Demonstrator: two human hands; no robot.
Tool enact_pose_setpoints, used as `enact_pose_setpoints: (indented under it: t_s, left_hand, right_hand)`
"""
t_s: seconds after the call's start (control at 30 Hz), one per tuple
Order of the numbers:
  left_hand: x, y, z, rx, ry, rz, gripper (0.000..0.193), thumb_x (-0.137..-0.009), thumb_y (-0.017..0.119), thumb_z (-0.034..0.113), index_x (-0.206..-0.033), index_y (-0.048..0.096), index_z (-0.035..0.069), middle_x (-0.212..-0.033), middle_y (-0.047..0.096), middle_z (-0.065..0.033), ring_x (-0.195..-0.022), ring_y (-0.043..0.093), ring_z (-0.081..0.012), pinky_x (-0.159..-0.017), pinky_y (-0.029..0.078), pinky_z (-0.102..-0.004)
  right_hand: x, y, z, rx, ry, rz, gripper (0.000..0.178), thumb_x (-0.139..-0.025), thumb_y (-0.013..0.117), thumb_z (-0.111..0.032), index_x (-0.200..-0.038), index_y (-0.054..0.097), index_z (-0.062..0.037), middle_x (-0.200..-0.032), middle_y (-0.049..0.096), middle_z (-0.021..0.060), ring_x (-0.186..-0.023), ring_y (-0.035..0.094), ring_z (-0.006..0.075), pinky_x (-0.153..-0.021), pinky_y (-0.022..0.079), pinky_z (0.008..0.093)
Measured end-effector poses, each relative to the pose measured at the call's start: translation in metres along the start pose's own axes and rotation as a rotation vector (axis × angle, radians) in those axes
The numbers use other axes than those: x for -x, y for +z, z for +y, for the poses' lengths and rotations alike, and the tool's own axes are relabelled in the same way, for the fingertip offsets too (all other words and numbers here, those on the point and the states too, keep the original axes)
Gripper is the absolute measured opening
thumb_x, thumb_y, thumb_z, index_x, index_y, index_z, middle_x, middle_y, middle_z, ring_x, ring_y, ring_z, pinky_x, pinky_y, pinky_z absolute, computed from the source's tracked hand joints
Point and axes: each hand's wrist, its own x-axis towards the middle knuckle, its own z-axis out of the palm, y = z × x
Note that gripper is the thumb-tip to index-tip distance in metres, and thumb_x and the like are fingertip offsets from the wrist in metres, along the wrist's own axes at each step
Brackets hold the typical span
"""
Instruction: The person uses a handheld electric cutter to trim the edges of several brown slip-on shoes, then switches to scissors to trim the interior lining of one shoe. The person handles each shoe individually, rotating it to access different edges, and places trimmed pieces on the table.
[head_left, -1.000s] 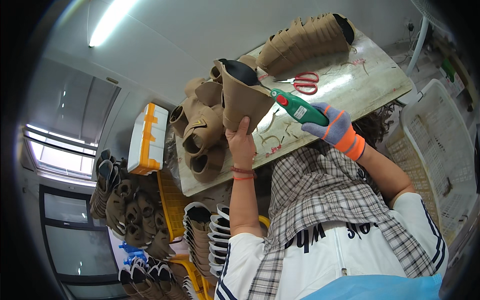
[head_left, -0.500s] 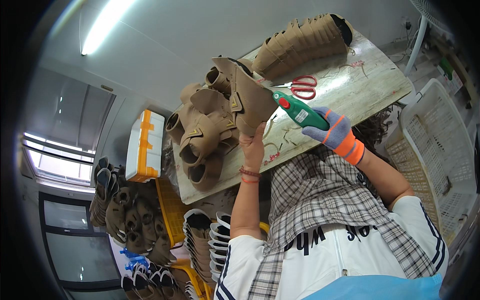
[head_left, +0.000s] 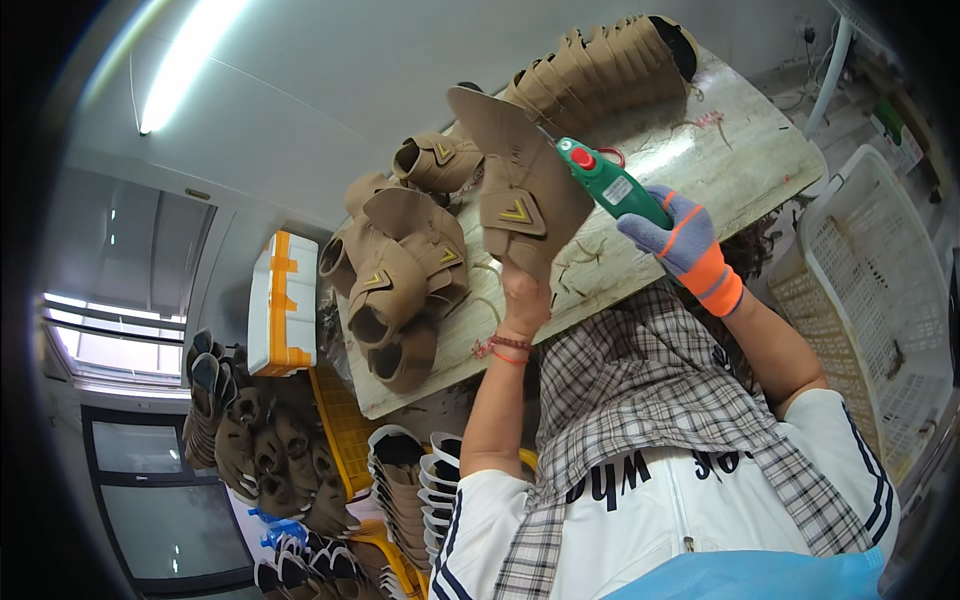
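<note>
My left hand grips the lower end of a tan shoe upper, which has a strap and a yellow V-shaped mark. It is held up above the table, and its broad flap points away from me. My right hand, in a grey and orange glove, is closed around a green electric hand tool with a red button. The tool's narrow tip is at the upper's right edge; whether it touches cannot be made out. Behind the tool, part of the red handle of some scissors shows.
A pile of tan shoe uppers lies on the left of the worktable. A nested row of uppers lies at its far edge. Thread scraps dot the tabletop. A white plastic basket stands right; more uppers hang at left.
The shoe upper has been lifted away from the pile and moved right, turning its strap side more toward me. The tool has shifted slightly right and now covers most of the scissors.
</note>
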Motion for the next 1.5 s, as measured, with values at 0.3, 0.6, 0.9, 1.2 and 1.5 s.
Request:
enact_pose_setpoints:
  t_s: [0.3, 0.6, 0.9, 1.2, 1.5]
  left_hand:
    - [-0.186, -0.080, -0.099, -0.612, -0.152, 0.104, 0.036, -0.076, 0.066, 0.005, -0.110, 0.059, -0.005, -0.119, 0.050, -0.0226, -0.117, 0.043, -0.0390, -0.095, 0.041, -0.0440]
    - [-0.125, 0.091, -0.180, 1.036, -1.032, 0.220, 0.059, -0.078, 0.076, 0.020, -0.125, 0.049, -0.002, -0.117, 0.058, -0.0047, -0.104, 0.054, -0.0207, -0.090, 0.038, -0.0383]
    - [-0.146, 0.088, -0.125, 1.116, -0.722, -0.089, 0.043, -0.080, 0.071, 0.006, -0.119, 0.058, -0.002, -0.115, 0.063, -0.0059, -0.102, 0.059, -0.0165, -0.090, 0.045, -0.0303]
    - [-0.096, 0.017, -0.076, 0.923, -0.502, -0.003, 0.028, -0.083, 0.064, 0.000, -0.110, 0.064, -0.003, -0.107, 0.066, -0.0062, -0.096, 0.061, -0.0147, -0.086, 0.048, -0.0286]
    - [-0.053, -0.047, -0.031, 0.698, -0.649, -0.036, 0.025, -0.080, 0.067, 0.000, -0.104, 0.066, -0.006, -0.098, 0.066, -0.0038, -0.086, 0.060, -0.0119, -0.080, 0.047, -0.0260]
  right_hand:
    - [0.011, -0.038, 0.033, -0.003, 0.159, 0.075, 0.046, -0.079, 0.076, -0.024, -0.109, 0.057, 0.0047, -0.078, 0.060, 0.0008, -0.065, 0.052, 0.0045, -0.058, 0.044, 0.0203]
    - [0.016, -0.057, 0.053, 0.038, 0.209, 0.157, 0.041, -0.079, 0.076, -0.021, -0.106, 0.059, 0.0041, -0.075, 0.059, -0.0004, -0.063, 0.051, 0.0042, -0.055, 0.042, 0.0207]
    - [0.027, -0.065, 0.063, 0.032, 0.248, 0.196, 0.039, -0.079, 0.075, -0.016, -0.107, 0.058, 0.0064, -0.073, 0.058, 0.0010, -0.059, 0.051, 0.0047, -0.052, 0.041, 0.0206]
    - [0.024, -0.058, 0.061, 0.198, 0.152, 0.147, 0.046, -0.076, 0.078, -0.027, -0.106, 0.061, 0.0046, -0.078, 0.064, 0.0037, -0.065, 0.056, 0.0059, -0.058, 0.047, 0.0229]
    - [0.024, -0.049, 0.055, 0.309, 0.053, 0.100, 0.050, -0.075, 0.077, -0.034, -0.109, 0.062, 0.0001, -0.084, 0.068, 0.0077, -0.071, 0.062, 0.0103, -0.065, 0.050, 0.0251]
